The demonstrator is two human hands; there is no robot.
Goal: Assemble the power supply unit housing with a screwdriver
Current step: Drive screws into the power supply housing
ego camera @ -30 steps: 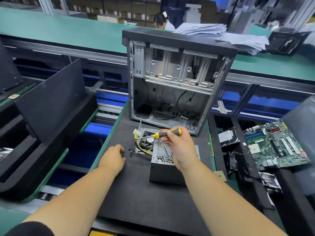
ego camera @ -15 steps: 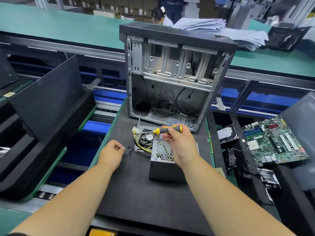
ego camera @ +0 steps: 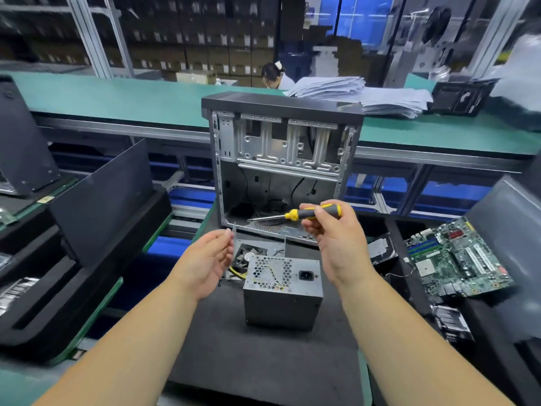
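The grey power supply unit [ego camera: 282, 291] stands on the black mat [ego camera: 263, 361], its vented face with the power socket turned up. Behind it lies its metal cover with a fan [ego camera: 251, 253] and yellow wires. My right hand [ego camera: 336, 244] holds a yellow-and-black screwdriver [ego camera: 314, 213] level above the unit, tip pointing left. My left hand [ego camera: 205, 262] is raised left of the unit, thumb and forefinger pinched on something tiny, apparently a screw. A few small black screws [ego camera: 219, 284] lie on the mat under that hand.
An open computer case [ego camera: 282, 168] stands upright just behind the unit. A green motherboard [ego camera: 456, 259] and a drive lie in the tray to the right. Black foam trays and a panel [ego camera: 102, 200] fill the left. A person sits beyond the far green bench.
My left hand rose from the screws on the mat with its fingers pinched. My right hand lifted the screwdriver higher and to the right, off the unit. The camera tilted up.
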